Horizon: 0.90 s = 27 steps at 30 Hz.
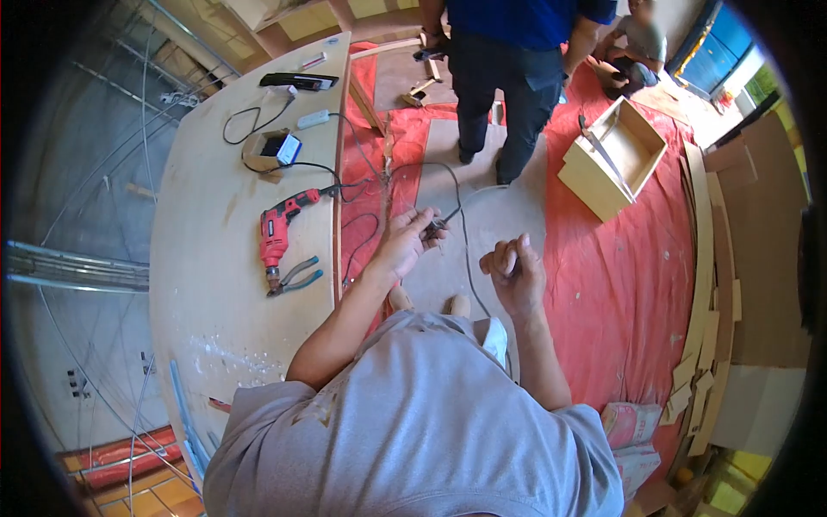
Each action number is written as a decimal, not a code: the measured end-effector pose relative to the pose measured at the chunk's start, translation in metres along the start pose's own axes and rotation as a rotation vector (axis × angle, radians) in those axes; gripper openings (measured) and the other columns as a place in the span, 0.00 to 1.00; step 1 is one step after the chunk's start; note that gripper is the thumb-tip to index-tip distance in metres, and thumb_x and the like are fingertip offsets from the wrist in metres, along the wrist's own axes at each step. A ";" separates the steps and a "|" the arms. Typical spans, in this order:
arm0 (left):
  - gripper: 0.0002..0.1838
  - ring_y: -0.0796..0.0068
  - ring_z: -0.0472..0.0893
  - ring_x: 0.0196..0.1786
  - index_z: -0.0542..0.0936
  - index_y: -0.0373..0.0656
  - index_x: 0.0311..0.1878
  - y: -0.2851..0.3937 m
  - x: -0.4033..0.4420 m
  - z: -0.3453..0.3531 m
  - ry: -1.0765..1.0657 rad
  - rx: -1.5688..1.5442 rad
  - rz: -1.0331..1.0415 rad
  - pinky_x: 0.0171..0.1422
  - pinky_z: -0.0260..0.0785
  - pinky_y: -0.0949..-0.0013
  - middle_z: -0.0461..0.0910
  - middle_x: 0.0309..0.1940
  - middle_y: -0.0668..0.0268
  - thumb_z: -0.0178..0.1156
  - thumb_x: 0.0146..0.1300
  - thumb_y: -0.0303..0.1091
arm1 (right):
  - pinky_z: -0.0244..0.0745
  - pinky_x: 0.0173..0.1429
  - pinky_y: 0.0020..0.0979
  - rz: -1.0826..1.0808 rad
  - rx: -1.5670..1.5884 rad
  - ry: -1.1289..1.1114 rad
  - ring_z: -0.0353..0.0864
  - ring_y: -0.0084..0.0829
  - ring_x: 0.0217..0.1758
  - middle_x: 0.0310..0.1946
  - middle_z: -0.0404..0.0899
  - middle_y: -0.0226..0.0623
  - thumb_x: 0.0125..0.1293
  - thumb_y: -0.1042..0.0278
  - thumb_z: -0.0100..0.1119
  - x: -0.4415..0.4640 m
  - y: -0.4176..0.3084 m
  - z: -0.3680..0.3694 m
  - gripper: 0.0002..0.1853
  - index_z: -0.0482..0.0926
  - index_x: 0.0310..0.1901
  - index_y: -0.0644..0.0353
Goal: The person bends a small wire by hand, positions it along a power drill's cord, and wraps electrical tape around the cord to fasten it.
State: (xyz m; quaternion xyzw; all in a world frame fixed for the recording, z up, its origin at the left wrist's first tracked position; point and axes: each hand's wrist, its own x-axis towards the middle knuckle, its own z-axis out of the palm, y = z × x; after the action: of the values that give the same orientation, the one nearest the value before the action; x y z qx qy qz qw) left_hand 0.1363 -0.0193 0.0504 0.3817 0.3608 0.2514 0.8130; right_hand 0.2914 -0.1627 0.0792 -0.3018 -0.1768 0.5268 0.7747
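Note:
My left hand (pixel 408 239) is closed in a pinch on a black cable (pixel 459 191), out over the floor just right of the table edge. A small dark piece shows at its fingertips, too small to name. To its right, my right hand (pixel 519 276) is raised with the fingers curled in. Something dark shows between those fingers, but I cannot make out what it is. On the table, left of my left hand, lie a red power drill (pixel 277 226) and pliers with blue-grey handles (pixel 299 277), which touch near the drill's chuck.
The wooden table (pixel 224 310) also carries an opened small box (pixel 274 150), a white power strip (pixel 313 120) and a black tool (pixel 299 81). A person in dark trousers (pixel 500 95) stands ahead; another person (pixel 639 47) crouches behind. A wooden drawer box (pixel 633 151) sits on red floor sheeting (pixel 620 284).

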 end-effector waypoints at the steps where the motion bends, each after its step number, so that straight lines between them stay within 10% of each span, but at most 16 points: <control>1: 0.13 0.77 0.79 0.34 0.74 0.39 0.49 -0.005 0.002 -0.003 0.017 0.048 0.009 0.39 0.73 0.76 0.81 0.37 0.60 0.52 0.71 0.38 | 0.59 0.34 0.32 0.015 -0.009 0.000 0.52 0.23 0.16 0.14 0.57 0.28 0.74 0.50 0.39 -0.002 0.002 0.005 0.26 0.66 0.18 0.54; 6: 0.10 0.78 0.80 0.29 0.76 0.36 0.41 -0.030 -0.008 -0.019 -0.003 0.785 0.177 0.33 0.73 0.75 0.80 0.29 0.63 0.55 0.69 0.35 | 0.56 0.30 0.30 -0.047 -0.071 0.015 0.56 0.25 0.19 0.16 0.60 0.32 0.74 0.51 0.41 -0.001 0.001 0.002 0.26 0.67 0.20 0.58; 15: 0.11 0.74 0.82 0.33 0.76 0.34 0.39 -0.072 -0.022 -0.039 -0.032 0.746 0.030 0.36 0.74 0.70 0.80 0.29 0.63 0.57 0.67 0.35 | 0.70 0.48 0.31 -0.096 -0.543 -0.106 0.75 0.29 0.43 0.42 0.77 0.41 0.73 0.58 0.46 0.007 -0.007 -0.022 0.18 0.78 0.35 0.65; 18: 0.11 0.70 0.82 0.43 0.78 0.35 0.41 -0.082 -0.016 -0.064 0.115 1.266 0.403 0.45 0.74 0.67 0.82 0.34 0.61 0.56 0.67 0.36 | 0.70 0.49 0.28 -0.074 -0.736 -0.250 0.75 0.26 0.41 0.39 0.78 0.38 0.72 0.63 0.50 0.009 0.015 -0.016 0.14 0.77 0.36 0.67; 27: 0.16 0.80 0.78 0.34 0.81 0.36 0.40 -0.048 -0.018 -0.061 -0.301 0.302 0.096 0.44 0.71 0.74 0.80 0.29 0.66 0.55 0.69 0.41 | 0.58 0.28 0.21 0.142 -0.855 -0.229 0.62 0.15 0.23 0.19 0.67 0.22 0.72 0.59 0.50 0.029 0.045 0.010 0.18 0.79 0.29 0.63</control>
State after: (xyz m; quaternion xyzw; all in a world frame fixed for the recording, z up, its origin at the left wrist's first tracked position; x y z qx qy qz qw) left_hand 0.0841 -0.0326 -0.0085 0.5492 0.2501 0.1730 0.7784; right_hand 0.2646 -0.1209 0.0557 -0.5459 -0.4422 0.4884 0.5176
